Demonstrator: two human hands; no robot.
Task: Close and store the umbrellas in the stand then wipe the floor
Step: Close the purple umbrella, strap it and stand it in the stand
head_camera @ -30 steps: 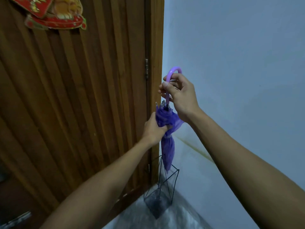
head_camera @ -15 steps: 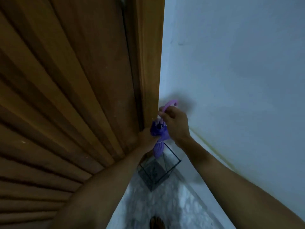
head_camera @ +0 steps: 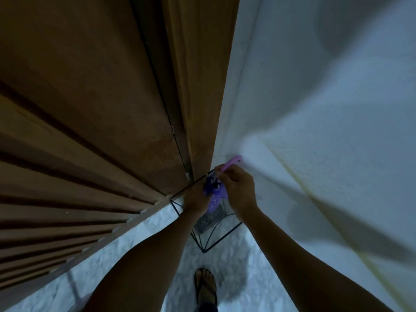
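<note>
Purple umbrella [head_camera: 213,194] folded, upright inside black wire stand [head_camera: 216,235] on floor [head_camera: 236,266], in corner between wooden door [head_camera: 101,131] and wall [head_camera: 315,109]. Right hand [head_camera: 238,188] grip clamped on pink handle [head_camera: 231,162]. Left hand [head_camera: 195,199] grip wrapped around bunched canopy. Sandalled foot [head_camera: 205,287] near stand.

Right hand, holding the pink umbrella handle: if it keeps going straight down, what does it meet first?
Probably the wire stand's top rim or its inside; the right hand sits right above the opening with the purple umbrella already partly in. Depth is unclear.
</note>
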